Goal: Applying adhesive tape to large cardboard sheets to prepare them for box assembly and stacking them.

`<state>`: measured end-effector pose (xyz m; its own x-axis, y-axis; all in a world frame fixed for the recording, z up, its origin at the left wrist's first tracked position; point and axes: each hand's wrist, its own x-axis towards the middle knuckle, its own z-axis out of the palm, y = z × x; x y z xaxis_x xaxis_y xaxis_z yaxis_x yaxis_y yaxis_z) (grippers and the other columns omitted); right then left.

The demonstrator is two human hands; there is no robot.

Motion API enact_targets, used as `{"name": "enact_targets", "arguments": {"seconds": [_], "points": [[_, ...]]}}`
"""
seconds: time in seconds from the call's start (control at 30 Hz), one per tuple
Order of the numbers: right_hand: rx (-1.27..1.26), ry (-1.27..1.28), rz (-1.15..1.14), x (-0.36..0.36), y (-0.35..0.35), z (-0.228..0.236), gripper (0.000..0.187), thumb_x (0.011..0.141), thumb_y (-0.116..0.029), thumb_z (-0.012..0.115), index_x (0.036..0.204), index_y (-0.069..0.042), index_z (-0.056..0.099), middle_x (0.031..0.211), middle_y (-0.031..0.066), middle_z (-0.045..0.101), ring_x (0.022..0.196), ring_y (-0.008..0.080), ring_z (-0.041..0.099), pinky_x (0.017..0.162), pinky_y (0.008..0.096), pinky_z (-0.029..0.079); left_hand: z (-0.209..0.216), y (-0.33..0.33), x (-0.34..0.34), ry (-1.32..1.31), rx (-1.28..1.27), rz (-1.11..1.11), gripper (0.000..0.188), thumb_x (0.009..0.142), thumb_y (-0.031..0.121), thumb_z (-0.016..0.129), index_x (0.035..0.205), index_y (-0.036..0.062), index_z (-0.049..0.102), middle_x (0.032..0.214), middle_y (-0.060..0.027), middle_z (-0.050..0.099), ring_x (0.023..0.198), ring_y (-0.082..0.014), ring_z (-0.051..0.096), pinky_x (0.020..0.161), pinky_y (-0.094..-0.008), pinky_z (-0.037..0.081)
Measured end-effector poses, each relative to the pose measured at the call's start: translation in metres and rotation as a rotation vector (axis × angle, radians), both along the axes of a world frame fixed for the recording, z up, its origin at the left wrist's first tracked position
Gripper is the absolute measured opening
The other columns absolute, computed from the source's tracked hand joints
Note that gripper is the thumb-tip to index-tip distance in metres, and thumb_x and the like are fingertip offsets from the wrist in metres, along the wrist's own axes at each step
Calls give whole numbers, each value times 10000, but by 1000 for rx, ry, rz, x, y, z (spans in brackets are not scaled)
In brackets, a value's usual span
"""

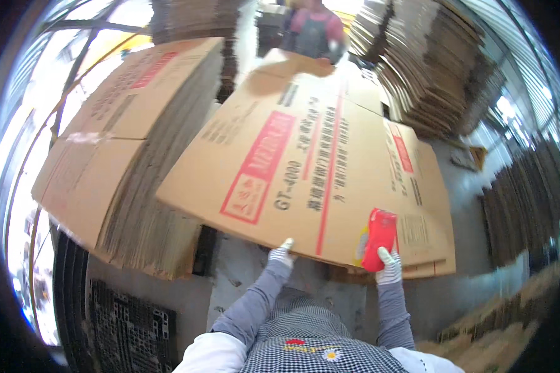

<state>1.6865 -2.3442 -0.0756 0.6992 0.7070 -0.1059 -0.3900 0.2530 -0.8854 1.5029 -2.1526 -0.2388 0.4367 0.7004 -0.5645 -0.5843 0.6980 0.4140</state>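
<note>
A large flattened cardboard box point(230, 168) with red and black print lies tilted in front of me. My left hand point(282, 253), in a pale glove, grips its near edge, thumb on top and fingers hidden beneath. My right hand point(389, 266), also gloved, is closed on a red rounded handheld tool point(381, 238), held over the near right part of the cardboard. The tool's exact kind is not clear; something yellow shows at its left side. More flattened cardboard point(432, 205) sits under and to the right of the sheet.
Across the cardboard stands a blurred person point(314, 34) in a dark apron, a hand near the far edge. Tall stacks of flattened boxes stand at left point(149, 168), far right point(426, 68) and right point(522, 199). Black plastic pallets point(130, 323) lie at lower left.
</note>
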Motion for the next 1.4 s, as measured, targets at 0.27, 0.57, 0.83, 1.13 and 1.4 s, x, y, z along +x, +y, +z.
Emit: {"name": "enact_targets", "arguments": {"seconds": [0.27, 0.57, 0.83, 1.13, 1.4], "points": [[-309, 472, 61, -29, -27, -63, 481, 736, -228, 690, 1140, -16, 538, 1045, 71, 603, 922, 182, 586, 832, 336, 472, -114, 58, -38, 734, -388, -380, 510, 859, 376, 572, 1179, -10, 477, 1111, -237, 549, 843, -335, 616, 647, -462, 545], [-495, 617, 82, -32, -63, -115, 468, 787, -255, 661, 1165, -21, 517, 1042, 85, 606, 885, 184, 601, 803, 336, 485, -122, 54, -40, 534, -216, -502, 509, 896, 380, 487, 1195, -28, 434, 1133, -233, 553, 1003, -331, 569, 811, -462, 493], [-546, 536, 393, -36, -52, -155, 511, 746, -263, 701, 1159, -18, 525, 1069, 88, 608, 946, 188, 591, 851, 336, 470, -123, 22, -19, 87, 9, -338, 587, 894, 432, 465, 1225, -47, 391, 1207, -215, 515, 1119, -352, 502, 920, -471, 437], [-421, -276, 852, -76, 41, -109, 616, 618, -245, 812, 1115, -26, 522, 1146, 95, 546, 1043, 191, 528, 918, 359, 403, 3, -11, -71, -472, 304, -551, 941, 803, 740, 186, 1298, -29, 409, 1402, -140, 339, 1292, -266, 327, 1084, -385, 208], [-674, -592, 980, -139, 111, -111, 562, 594, -334, 781, 997, 2, 581, 978, 135, 621, 914, 217, 593, 830, 337, 460, -27, 21, -135, 70, 35, -413, 291, 905, 241, 486, 981, 5, 638, 956, -95, 660, 848, -185, 626, 805, -338, 492]]}}
